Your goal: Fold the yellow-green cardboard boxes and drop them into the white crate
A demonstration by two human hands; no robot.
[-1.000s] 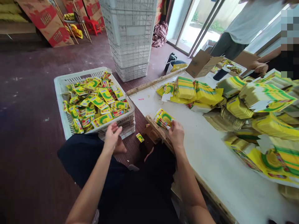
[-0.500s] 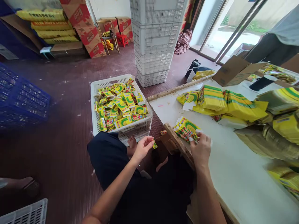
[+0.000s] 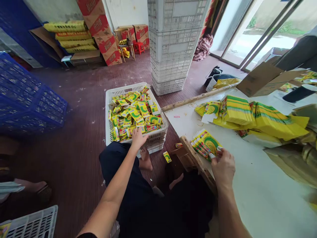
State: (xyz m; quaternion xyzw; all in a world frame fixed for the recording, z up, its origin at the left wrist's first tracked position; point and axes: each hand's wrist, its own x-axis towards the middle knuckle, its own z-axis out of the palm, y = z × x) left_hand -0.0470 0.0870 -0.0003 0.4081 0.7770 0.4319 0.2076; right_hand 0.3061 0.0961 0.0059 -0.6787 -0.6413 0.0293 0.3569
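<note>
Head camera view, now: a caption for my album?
Left hand at the basket of packets, right hand on flat cartons.

Daylight comes through the glass sliding doors (image 3: 262,36) at the right, with greenery outside. The floor (image 3: 86,109) is dark reddish-brown, flecked with pale marks. Red-and-brown cartons (image 3: 105,39) lean near a pale wall (image 3: 128,13), close to a red stool (image 3: 139,47). Yellow sacks (image 3: 74,35) lie stacked further left. A white surface (image 3: 260,185) has wooden edging.
</note>
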